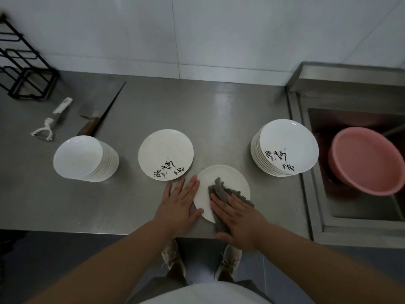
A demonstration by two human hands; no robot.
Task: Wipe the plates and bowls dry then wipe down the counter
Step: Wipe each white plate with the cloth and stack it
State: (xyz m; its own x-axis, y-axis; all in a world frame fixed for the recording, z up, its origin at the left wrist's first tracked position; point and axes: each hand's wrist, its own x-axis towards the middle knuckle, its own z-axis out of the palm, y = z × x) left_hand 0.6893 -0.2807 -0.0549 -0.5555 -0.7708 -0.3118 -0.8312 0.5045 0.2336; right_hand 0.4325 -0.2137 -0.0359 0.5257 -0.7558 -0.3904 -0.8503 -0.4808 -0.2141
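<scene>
Counter (219, 110) steel, white tiled wall (197, 29) behind, sink (315, 207) right. Left hand (179, 202) flat against plate (225, 177); right hand (238, 220) flat, pressing cloth (221, 189).

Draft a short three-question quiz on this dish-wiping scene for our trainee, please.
1. True or false: the right hand presses a grey cloth onto the plate nearest the counter edge.
2. What sits in the sink? A) pink basin B) steel pot C) wooden board.
3. Which hand rests flat beside that plate?
Key: 1 true; 2 A; 3 left hand.
</scene>
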